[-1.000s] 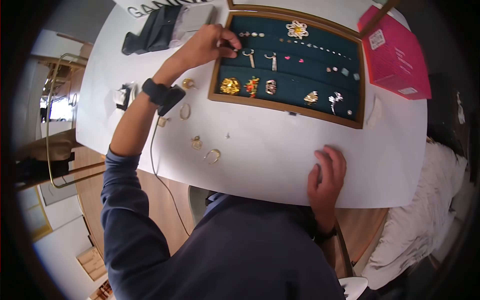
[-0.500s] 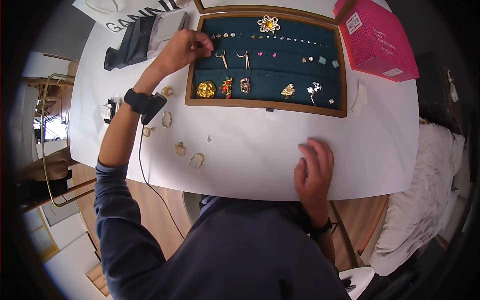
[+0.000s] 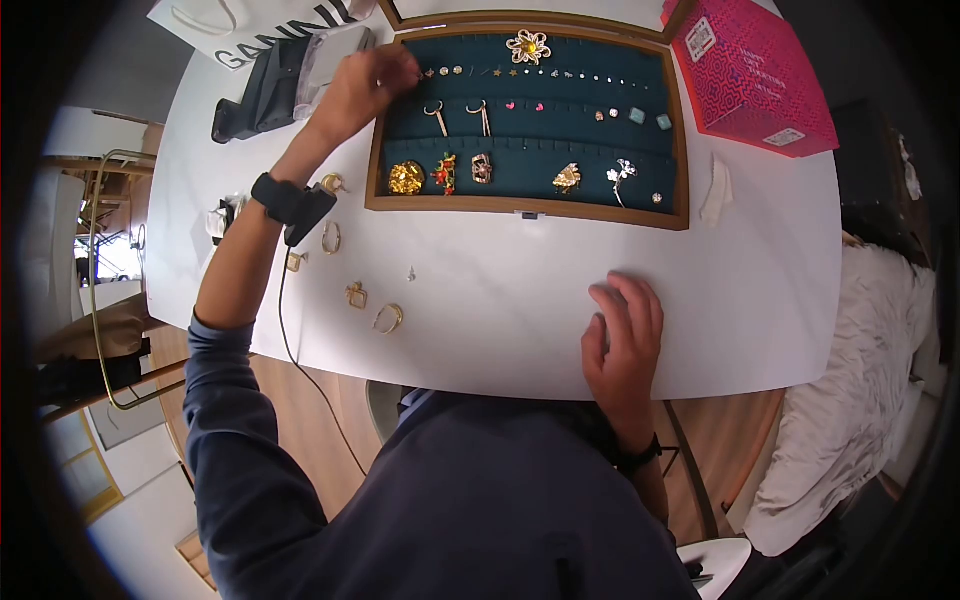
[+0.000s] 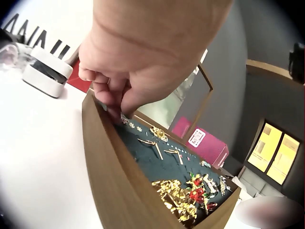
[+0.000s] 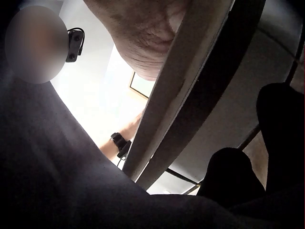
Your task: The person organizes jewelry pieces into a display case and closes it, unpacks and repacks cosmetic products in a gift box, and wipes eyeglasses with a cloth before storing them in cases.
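My left hand (image 3: 362, 88) is at the upper left corner of a wooden jewelry box (image 3: 450, 209) lined in dark green. Its thumb and fingertips pinch a small stud earring (image 4: 125, 119) at the left end of the top row, mostly hidden by the fingers. Below hang two long gold earrings (image 3: 437, 118); a gold flower brooch (image 3: 528, 47) sits at the top. Along the bottom lie a gold brooch (image 3: 406, 179), a red and green brooch (image 3: 445, 174) and a silver flower brooch (image 3: 621, 178). My right hand (image 3: 628, 345) rests on the table, fingers loosely bent, holding nothing.
On the white table (image 3: 500, 310) lie gold hoop earrings (image 3: 388, 319), a square gold earring (image 3: 356, 295) and a tiny stud (image 3: 411, 275). A pink box (image 3: 755, 80) stands right of the jewelry box; black cases (image 3: 262, 90) and a white bag (image 3: 225, 35) are at left.
The view has shifted, so the box appears farther left. My left hand has moved slightly up along the box's left edge to the end of the top row. The right hand stays resting.
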`<state>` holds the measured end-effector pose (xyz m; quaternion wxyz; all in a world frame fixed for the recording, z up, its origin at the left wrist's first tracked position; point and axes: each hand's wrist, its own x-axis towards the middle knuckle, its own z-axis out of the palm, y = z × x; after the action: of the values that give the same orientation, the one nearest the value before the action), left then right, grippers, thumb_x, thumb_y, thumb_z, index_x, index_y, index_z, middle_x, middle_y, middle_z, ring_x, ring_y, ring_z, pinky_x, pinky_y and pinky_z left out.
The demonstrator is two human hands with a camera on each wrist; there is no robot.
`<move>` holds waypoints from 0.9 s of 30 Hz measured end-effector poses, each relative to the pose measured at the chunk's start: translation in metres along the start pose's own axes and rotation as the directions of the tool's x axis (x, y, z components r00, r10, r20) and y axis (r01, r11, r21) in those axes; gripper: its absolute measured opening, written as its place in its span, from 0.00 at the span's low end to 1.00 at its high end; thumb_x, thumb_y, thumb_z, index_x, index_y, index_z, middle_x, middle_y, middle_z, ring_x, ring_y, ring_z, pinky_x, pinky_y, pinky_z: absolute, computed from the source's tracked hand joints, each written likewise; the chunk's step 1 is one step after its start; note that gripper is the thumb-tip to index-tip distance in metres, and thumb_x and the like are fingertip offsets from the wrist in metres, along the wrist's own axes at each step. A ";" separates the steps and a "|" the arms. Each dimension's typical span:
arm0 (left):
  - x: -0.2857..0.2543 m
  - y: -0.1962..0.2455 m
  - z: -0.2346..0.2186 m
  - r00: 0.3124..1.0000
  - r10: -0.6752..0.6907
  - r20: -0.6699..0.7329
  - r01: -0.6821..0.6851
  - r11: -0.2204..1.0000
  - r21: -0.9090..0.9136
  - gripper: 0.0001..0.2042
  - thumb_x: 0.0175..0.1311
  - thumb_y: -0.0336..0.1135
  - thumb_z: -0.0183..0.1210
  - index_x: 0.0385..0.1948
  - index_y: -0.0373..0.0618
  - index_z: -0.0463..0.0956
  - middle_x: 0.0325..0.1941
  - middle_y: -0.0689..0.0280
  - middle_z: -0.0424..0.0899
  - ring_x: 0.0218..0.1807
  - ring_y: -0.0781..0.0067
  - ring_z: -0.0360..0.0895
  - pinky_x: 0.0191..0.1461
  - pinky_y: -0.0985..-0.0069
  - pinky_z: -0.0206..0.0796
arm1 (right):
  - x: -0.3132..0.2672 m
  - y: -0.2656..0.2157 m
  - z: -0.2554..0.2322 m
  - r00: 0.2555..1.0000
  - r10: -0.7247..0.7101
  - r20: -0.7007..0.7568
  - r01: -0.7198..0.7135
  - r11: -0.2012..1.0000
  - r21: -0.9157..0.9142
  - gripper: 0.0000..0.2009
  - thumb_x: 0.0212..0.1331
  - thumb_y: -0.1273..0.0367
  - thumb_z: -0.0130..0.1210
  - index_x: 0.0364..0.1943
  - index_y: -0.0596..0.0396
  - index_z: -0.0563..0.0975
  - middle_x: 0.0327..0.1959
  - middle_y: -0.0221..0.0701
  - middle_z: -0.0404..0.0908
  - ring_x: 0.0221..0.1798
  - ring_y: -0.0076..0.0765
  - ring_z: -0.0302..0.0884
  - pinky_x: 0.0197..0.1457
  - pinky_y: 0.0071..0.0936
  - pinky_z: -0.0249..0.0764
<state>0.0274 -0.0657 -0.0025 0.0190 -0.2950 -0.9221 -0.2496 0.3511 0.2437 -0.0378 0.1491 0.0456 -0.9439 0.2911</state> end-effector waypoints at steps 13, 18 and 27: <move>0.076 0.107 0.042 0.924 0.289 0.251 -0.244 0.950 -0.197 0.08 0.65 0.23 0.66 0.43 0.38 0.87 0.38 0.61 0.90 0.43 0.73 0.87 0.50 0.75 0.79 | -0.017 0.016 -0.020 0.993 0.097 -0.071 -0.088 0.990 0.111 0.17 0.55 0.83 0.52 0.49 0.61 0.81 0.60 0.43 0.76 0.65 0.56 0.73 0.64 0.47 0.73; 0.083 0.122 0.067 0.942 0.188 0.276 -0.137 0.971 -0.194 0.04 0.66 0.25 0.66 0.40 0.39 0.87 0.34 0.63 0.89 0.37 0.76 0.87 0.43 0.76 0.79 | -0.036 0.032 -0.027 0.978 0.155 -0.136 -0.151 0.988 0.043 0.16 0.55 0.83 0.53 0.48 0.62 0.81 0.59 0.44 0.77 0.64 0.59 0.74 0.64 0.49 0.73; 0.083 0.120 0.071 0.941 0.106 0.321 -0.052 0.984 -0.171 0.07 0.62 0.22 0.64 0.38 0.41 0.88 0.35 0.64 0.92 0.39 0.73 0.89 0.45 0.73 0.80 | -0.032 0.031 -0.021 0.976 0.122 -0.178 -0.124 0.992 0.000 0.14 0.56 0.81 0.54 0.47 0.61 0.81 0.58 0.44 0.79 0.63 0.59 0.74 0.64 0.50 0.72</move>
<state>0.0336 0.0959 0.0040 -0.1489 -0.3699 -0.8766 -0.2693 0.3815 0.2814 -0.0481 0.2147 -0.0402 -0.9295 0.2972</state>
